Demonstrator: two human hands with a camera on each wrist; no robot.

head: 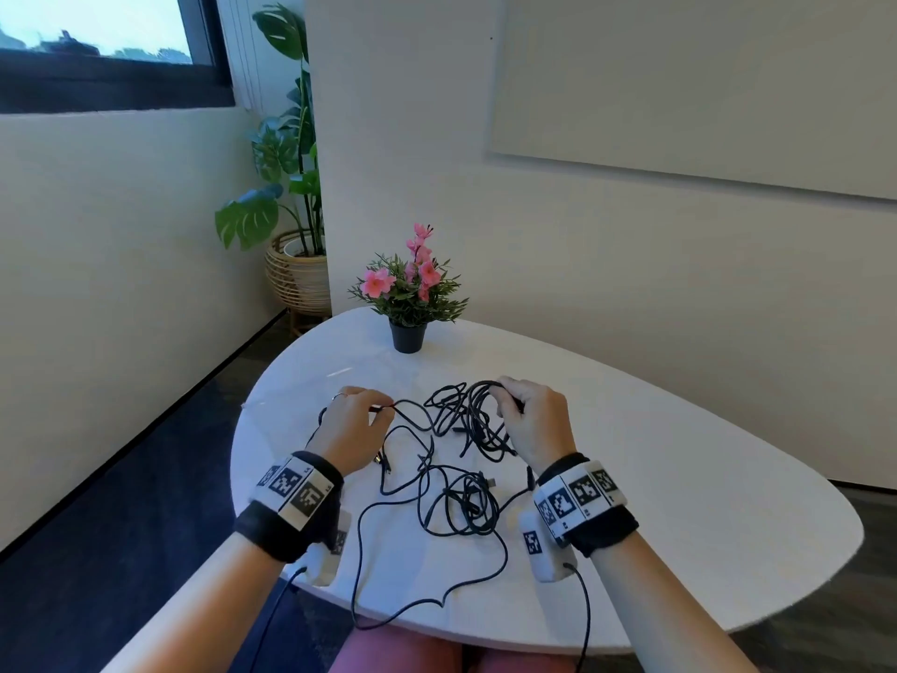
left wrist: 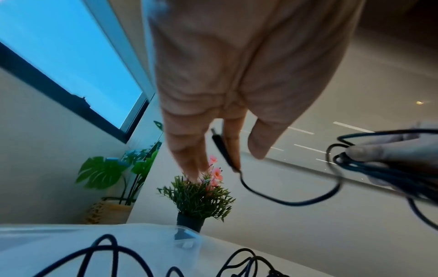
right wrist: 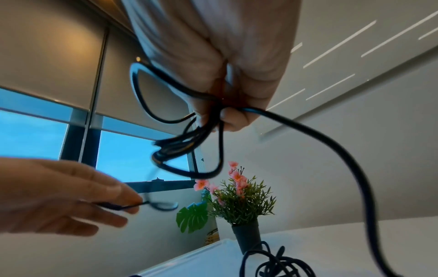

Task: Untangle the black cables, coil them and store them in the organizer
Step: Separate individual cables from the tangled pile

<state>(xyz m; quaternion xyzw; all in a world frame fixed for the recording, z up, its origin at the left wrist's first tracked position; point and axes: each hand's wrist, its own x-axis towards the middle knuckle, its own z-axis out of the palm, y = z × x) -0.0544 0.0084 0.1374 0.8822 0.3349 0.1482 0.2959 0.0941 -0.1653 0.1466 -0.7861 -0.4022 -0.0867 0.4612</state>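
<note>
Lying in a loose tangle across the white table, the black cables spread between and in front of the 2 hands, with a long strand trailing toward the near edge of the table.

The right hand is raised above the far part of the tangle with its fingers curled around a bunch of several loops. In the right wrist view these loops hang below the closed fingers, and 1 thick strand runs off to the right and down to the cables on the table.

The left hand sits to the left of the bunch, level with it, and pinches a cable end between thumb and fingertips. In the left wrist view the dark plug lies against a finger, and its cord curves down and across to the loops held by the other hand. In the head view a red tip shows at the fingertips.

More slack cable lies on the table nearer the person, between the 2 wrists.

A small potted plant with pink flowers stands at the far side of the table, well apart from the cables. Each wrist carries a band with black-and-white markers.
</note>
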